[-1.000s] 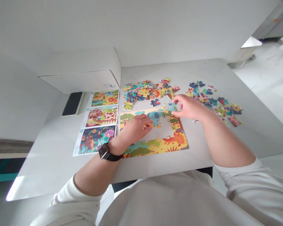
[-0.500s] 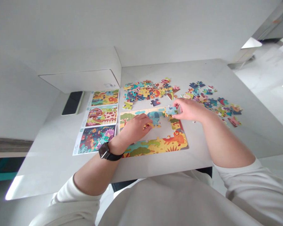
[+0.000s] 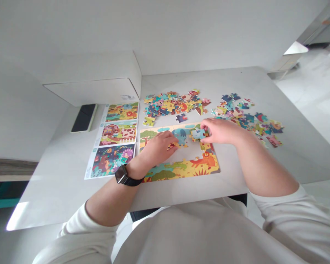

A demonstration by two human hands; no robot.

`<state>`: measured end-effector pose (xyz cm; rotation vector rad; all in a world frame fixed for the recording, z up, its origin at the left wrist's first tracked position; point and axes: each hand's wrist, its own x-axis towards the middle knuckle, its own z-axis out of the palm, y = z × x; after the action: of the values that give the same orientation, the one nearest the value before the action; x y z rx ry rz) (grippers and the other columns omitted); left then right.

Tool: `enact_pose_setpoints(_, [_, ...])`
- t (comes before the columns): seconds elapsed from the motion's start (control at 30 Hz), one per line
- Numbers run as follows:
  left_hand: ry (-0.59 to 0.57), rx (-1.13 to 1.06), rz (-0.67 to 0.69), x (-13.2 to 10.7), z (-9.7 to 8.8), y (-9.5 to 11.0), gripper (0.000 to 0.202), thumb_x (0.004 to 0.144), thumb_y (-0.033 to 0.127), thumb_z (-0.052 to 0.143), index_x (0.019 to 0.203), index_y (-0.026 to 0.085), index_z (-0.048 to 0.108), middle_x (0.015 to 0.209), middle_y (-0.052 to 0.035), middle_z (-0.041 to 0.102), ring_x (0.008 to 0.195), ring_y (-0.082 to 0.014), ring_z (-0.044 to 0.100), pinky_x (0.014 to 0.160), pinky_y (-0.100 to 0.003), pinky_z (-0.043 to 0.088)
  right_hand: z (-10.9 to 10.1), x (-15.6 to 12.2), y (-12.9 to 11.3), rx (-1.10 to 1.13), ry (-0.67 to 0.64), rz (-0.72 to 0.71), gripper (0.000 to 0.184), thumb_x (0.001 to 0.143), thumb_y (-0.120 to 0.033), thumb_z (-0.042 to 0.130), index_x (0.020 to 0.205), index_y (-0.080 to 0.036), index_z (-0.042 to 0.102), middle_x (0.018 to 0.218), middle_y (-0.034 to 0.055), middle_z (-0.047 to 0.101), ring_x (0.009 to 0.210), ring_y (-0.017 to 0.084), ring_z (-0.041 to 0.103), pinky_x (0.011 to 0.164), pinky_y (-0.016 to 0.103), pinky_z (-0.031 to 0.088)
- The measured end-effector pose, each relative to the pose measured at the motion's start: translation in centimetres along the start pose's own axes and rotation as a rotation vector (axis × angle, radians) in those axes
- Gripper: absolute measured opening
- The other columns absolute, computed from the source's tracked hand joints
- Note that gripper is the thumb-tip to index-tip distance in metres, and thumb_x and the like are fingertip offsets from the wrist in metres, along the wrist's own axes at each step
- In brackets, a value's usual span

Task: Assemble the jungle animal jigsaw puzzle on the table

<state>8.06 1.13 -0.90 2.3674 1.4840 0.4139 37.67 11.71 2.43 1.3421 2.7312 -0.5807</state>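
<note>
A partly joined jigsaw puzzle [image 3: 178,169] lies on the table, its frame of animal and tree pieces around a gap in the middle. Between the thumb and fingers of my right hand [image 3: 218,130] is a light-blue puzzle piece [image 3: 198,134], over the puzzle's upper right part. My left hand [image 3: 160,147] rests over the left part of the puzzle, its fingers curled on a small red and yellow puzzle piece [image 3: 172,146]. Just right of those fingertips is the joined blue elephant [image 3: 180,135]. The puzzle's left edge is partly hidden by my left hand and wrist.
Loose puzzle pieces lie in a heap [image 3: 170,105] behind the puzzle and another heap [image 3: 247,119] to the right. At left are a sheet with three pictures [image 3: 112,143], a phone [image 3: 84,118] and a white box [image 3: 93,91]. The table's front edge runs close to my body.
My right hand has lowered the light-blue piece slightly toward the puzzle's gap, turning it a little. My left hand stays almost in place. The camera view has shifted slightly.
</note>
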Motion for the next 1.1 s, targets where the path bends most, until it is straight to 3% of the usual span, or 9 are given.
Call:
enact_pose_setpoints(0.2, [0.104, -0.159, -0.142, -0.1, 0.1, 0.4, 0.043, 0.098, 0.039, 0.075, 0.137, 0.026, 0.066, 0.122, -0.0081, 0.079, 0.102, -0.025, 0.076, 0.094, -0.039, 0.059, 0.2, -0.2, -2.1, 0.135, 0.082, -0.132, 0.044, 0.083, -0.042, 0.085, 0.117, -0.026, 0.062, 0.121, 0.0084, 0.073, 0.092, 0.025, 0.069, 0.08, 0.036, 0.049])
enact_pose_setpoints(0.3, [0.136, -0.458, -0.222, 0.1, 0.0, 1.0, 0.052, 0.09, 0.046, 0.084, 0.131, 0.025, 0.06, 0.106, -0.0045, 0.08, 0.09, -0.0208, 0.076, 0.081, -0.033, 0.059, 0.9, -0.3, -4.1, 0.161, 0.165, -0.12, 0.044, 0.085, -0.04, 0.083, 0.121, -0.027, 0.061, 0.127, 0.0095, 0.071, 0.096, 0.027, 0.069, 0.084, 0.037, 0.05])
enact_pose_setpoints(0.4, [0.164, -0.816, -0.285, 0.5, 0.0, 1.2, 0.041, 0.092, 0.045, 0.078, 0.119, 0.024, 0.055, 0.087, 0.0002, 0.074, 0.076, -0.0166, 0.073, 0.07, -0.029, 0.057, 1.8, -0.2, -5.7, 0.198, 0.228, -0.113, 0.044, 0.086, -0.038, 0.082, 0.123, -0.027, 0.06, 0.129, 0.0104, 0.071, 0.102, 0.028, 0.069, 0.086, 0.038, 0.051])
enact_pose_setpoints(0.5, [0.205, -0.975, -0.333, 0.8, -0.1, 1.0, 0.037, 0.091, 0.043, 0.077, 0.113, 0.024, 0.054, 0.079, 0.0028, 0.068, 0.07, -0.0148, 0.071, 0.066, -0.027, 0.057, 2.0, -0.1, -6.0, 0.281, 0.263, -0.161, 0.04, 0.088, -0.041, 0.081, 0.12, -0.026, 0.062, 0.128, 0.0104, 0.072, 0.102, 0.027, 0.069, 0.087, 0.037, 0.051])
enact_pose_setpoints(0.63, [0.244, -1.018, -0.355, 1.0, -0.2, 0.5, 0.035, 0.089, 0.037, 0.078, 0.112, 0.022, 0.058, 0.081, 0.002, 0.07, 0.073, -0.0147, 0.073, 0.065, -0.025, 0.058, 1.4, 0.2, -4.6, 0.437, 0.297, -0.152, 0.021, 0.1, -0.045, 0.068, 0.104, -0.024, 0.067, 0.108, 0.0069, 0.077, 0.091, 0.023, 0.069, 0.084, 0.035, 0.052])
enact_pose_setpoints(0.77, [0.295, -1.041, -0.368, 1.0, -0.2, 0.0, 0.034, 0.087, 0.035, 0.08, 0.112, 0.022, 0.061, 0.082, 0.0019, 0.071, 0.075, -0.0153, 0.075, 0.063, -0.024, 0.059, 1.1, 0.9, -2.8, 0.471, 0.517, -0.041, 0.021, 0.103, -0.042, 0.062, 0.097, -0.023, 0.069, 0.092, 0.005, 0.076, 0.082, 0.021, 0.066, 0.08, 0.036, 0.05])
enact_pose_setpoints(0.87, [0.327, -1.034, -0.382, 1.1, -0.2, -0.4, 0.036, 0.086, 0.036, 0.082, 0.113, 0.022, 0.063, 0.082, 0.0019, 0.071, 0.075, -0.0162, 0.075, 0.062, -0.024, 0.06, 1.2, 1.2, -2.1, 0.463, 0.587, -0.018, 0.018, 0.1, -0.04, 0.065, 0.095, -0.023, 0.07, 0.089, 0.0038, 0.076, 0.078, 0.02, 0.065, 0.078, 0.035, 0.049])
enact_pose_setpoints(0.97, [0.316, -1.005, -0.374, 1.0, -0.3, -0.6, 0.037, 0.086, 0.039, 0.083, 0.114, 0.022, 0.065, 0.082, 0.0013, 0.072, 0.075, -0.0162, 0.074, 0.063, -0.024, 0.059, 1.3, 1.2, -2.1, 0.461, 0.574, -0.009, 0.014, 0.099, -0.037, 0.068, 0.094, -0.023, 0.071, 0.089, 0.0034, 0.076, 0.079, 0.02, 0.065, 0.078, 0.034, 0.049])
enact_pose_setpoints(1.1, [0.243, -0.941, -0.327, 0.8, -0.5, -0.4, 0.037, 0.089, 0.042, 0.08, 0.119, 0.021, 0.071, 0.079, 0.001, 0.071, 0.07, -0.0147, 0.07, 0.065, -0.026, 0.057, 1.6, 1.2, -2.5, 0.538, 0.426, -0.033, 0.016, 0.101, -0.037, 0.066, 0.102, -0.024, 0.075, 0.089, 0.0033, 0.077, 0.08, 0.02, 0.067, 0.079, 0.034, 0.05])
